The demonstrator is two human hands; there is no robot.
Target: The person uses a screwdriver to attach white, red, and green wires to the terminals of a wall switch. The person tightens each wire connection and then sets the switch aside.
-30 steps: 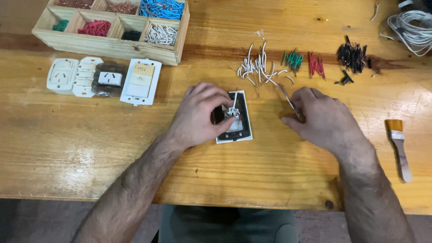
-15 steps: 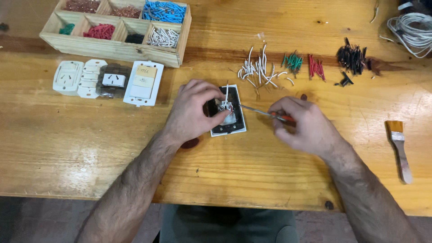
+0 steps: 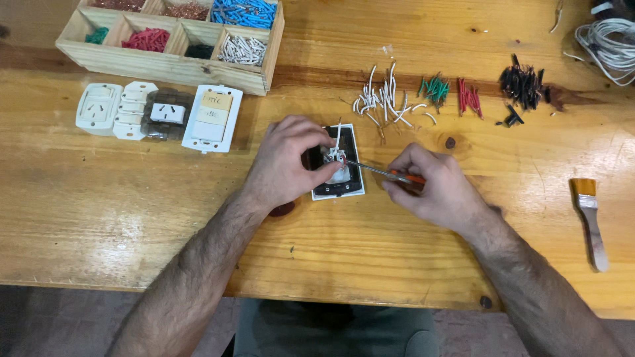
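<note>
My left hand (image 3: 291,162) rests on a wall-socket module (image 3: 344,178) lying back-side up on the wooden table (image 3: 132,218), fingers pinching it by a short white wire (image 3: 338,137) that stands up from it. My right hand (image 3: 433,188) grips a small screwdriver (image 3: 380,171) with an orange handle. Its metal tip touches the socket's back next to the white wire.
Short wire pieces lie beyond the socket: white (image 3: 383,99), green (image 3: 434,88), red (image 3: 468,97), black (image 3: 522,84). A wooden compartment box (image 3: 178,39) of wire bits stands at the back left, socket parts (image 3: 159,116) before it. A paintbrush (image 3: 589,218) lies right; a white cable coil (image 3: 612,43) far right.
My right hand has brought the screwdriver from the right side onto the back of the socket. My left hand stayed on the socket, holding it and the white wire.
</note>
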